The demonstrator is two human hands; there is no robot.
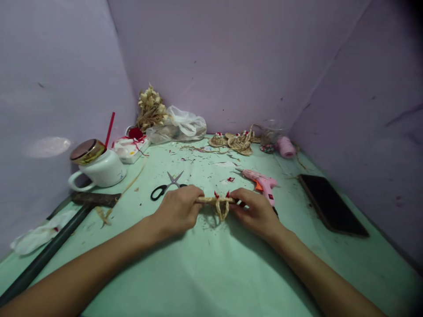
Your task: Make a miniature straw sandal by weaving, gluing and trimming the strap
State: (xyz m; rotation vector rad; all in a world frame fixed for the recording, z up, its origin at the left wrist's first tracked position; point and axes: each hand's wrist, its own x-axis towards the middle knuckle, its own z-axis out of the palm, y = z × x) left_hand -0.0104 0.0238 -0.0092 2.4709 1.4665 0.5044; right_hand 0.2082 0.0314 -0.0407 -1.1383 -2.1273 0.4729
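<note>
Woven straw piece [211, 200] is held in mid-frame, just above the green surface [211, 277]; actual contact can't be judged. Its left end is pinched by the left hand [180, 209], its right end by the right hand [254, 211]; both hands are closed on it. A straw loop [222, 212] is hung below the piece, between the hands; two small red tips [216, 194] are seen along its upper edge.

Scissors [174, 181] are laid just beyond the left hand, blades spread, one handle partly covered by that hand. Pink glue gun [262, 181] is placed just beyond the right hand, nozzle pointed left. Dark phone [330, 204] is laid flat, well to the right.

Hammer [95, 199] is set at left, handle run toward the near left corner. White mug [105, 169] is stood behind it, topped by a tilted gold-coloured lid [87, 152].

Along the back, left to right: dried flowers [150, 110], plastic bag [185, 125], more straw pieces [241, 143] trimmed in red and white, clear container [271, 132], pink spool [286, 147]. Scraps are scattered mid-surface
</note>
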